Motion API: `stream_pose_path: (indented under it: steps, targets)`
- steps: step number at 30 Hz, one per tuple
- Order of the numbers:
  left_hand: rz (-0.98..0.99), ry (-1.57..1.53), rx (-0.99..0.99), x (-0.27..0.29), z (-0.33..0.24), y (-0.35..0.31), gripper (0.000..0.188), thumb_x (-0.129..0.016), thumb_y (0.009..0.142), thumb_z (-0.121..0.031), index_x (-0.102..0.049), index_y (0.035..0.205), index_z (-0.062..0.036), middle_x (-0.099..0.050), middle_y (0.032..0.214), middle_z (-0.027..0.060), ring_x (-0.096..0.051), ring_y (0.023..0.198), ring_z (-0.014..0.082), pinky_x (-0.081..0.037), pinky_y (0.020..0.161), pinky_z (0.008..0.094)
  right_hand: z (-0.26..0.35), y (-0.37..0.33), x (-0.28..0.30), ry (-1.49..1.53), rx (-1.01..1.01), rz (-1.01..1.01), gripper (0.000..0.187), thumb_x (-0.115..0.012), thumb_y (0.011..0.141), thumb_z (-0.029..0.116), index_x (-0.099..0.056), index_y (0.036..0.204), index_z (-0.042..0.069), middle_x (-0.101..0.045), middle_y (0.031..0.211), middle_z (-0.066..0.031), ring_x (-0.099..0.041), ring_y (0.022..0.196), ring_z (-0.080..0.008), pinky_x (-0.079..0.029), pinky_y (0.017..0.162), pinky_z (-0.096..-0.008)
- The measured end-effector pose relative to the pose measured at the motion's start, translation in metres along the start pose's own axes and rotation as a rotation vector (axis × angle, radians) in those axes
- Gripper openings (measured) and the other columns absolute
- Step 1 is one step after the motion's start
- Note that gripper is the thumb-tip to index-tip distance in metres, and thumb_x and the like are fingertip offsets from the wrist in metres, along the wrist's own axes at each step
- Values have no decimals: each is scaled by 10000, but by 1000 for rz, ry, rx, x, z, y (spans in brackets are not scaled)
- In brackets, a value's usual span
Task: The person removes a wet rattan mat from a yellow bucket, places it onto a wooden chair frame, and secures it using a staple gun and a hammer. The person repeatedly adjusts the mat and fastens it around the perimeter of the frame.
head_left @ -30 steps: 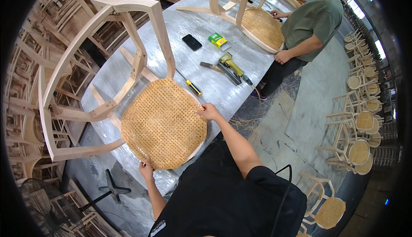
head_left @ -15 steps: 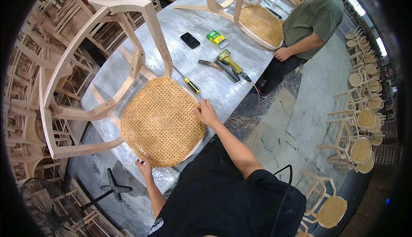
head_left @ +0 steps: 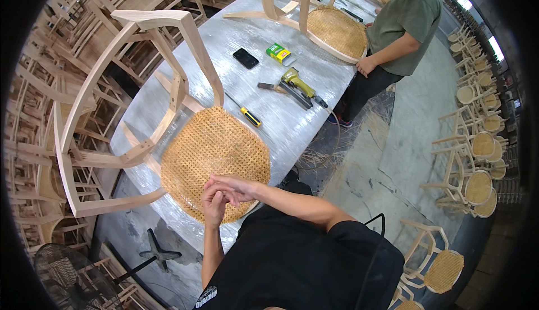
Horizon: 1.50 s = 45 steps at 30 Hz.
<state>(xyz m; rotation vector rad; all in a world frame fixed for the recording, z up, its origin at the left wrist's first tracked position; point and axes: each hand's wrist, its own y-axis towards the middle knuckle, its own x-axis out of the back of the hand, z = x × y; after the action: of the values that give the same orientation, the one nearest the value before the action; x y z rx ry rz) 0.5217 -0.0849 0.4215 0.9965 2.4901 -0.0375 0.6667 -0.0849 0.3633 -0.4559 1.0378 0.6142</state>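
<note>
A wooden chair frame (head_left: 188, 35) lies tipped over on the film-covered table, its woven cane seat (head_left: 216, 147) facing up near me. Above the seat's near part my two hands meet. My left hand (head_left: 214, 202) has its fingers curled up against the other hand; whether something small is between them is hidden. Reaching across from the right, my right hand (head_left: 238, 187) has its fingers stretched out over the left one. Beyond the seat's far right edge lies a yellow-and-black screwdriver (head_left: 250, 117). Farther off is a green staple gun (head_left: 299, 85) with a hose.
A phone (head_left: 245, 58), a green-yellow box (head_left: 279, 53) and a flat-bladed tool (head_left: 269, 87) lie on the table (head_left: 224, 32). A co-worker (head_left: 407, 29) stands beside another cane-seat chair (head_left: 337, 32). A black fan (head_left: 70, 276) is at lower left. Stacked frames and finished chairs (head_left: 477, 189) flank the table.
Both hands have left the seat's edges and come together over its near part. The view has shifted slightly. The co-worker's arm has moved a little.
</note>
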Motion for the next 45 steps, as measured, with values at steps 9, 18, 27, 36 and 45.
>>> stream_pose_path:
  steps: [9, 18, 27, 36, 45]
  targets:
    - [103, 152, 113, -5, 3, -8, 319, -544, 1018, -216, -640, 1037, 87, -651, 659, 143, -658, 571, 228, -551, 574, 318, -1, -20, -24, -104, 3, -89, 337, -548, 1043, 237, -512, 1309, 34, -578, 1137, -68, -625, 911, -89, -549, 691, -202]
    - [157, 243, 160, -13, -13, 0, 318, -553, 1009, -219, -639, 1046, 84, -656, 662, 145, -667, 576, 231, -558, 567, 323, -4, -9, -26, -244, 163, -63, 407, -602, 1020, 308, -515, 1286, 12, -576, 1037, -30, -604, 892, -75, -533, 701, -220]
    - [149, 300, 253, -12, -14, -5, 259, -564, 1000, -163, -627, 1074, 76, -668, 689, 146, -676, 591, 229, -552, 586, 318, -4, -3, -17, -262, 54, -65, 338, -516, 1058, 225, -500, 1301, -9, -599, 1109, -78, -626, 974, -132, -545, 824, -257]
    - [172, 311, 291, -10, -8, -3, 210, -572, 984, -113, -622, 1071, 72, -678, 722, 151, -686, 618, 230, -567, 608, 334, 2, 0, -18, -340, 31, -218, 328, -606, 1010, 153, -522, 1278, -17, -596, 1169, -109, -628, 1027, -169, -550, 878, -309]
    - [131, 242, 290, -6, -4, -3, 153, -563, 975, -41, -633, 1062, 63, -683, 771, 138, -683, 622, 204, -581, 589, 316, 0, 3, -8, -282, -4, -228, 349, -671, 979, 206, -558, 1246, 12, -594, 1133, -72, -578, 1043, -127, -497, 906, -299]
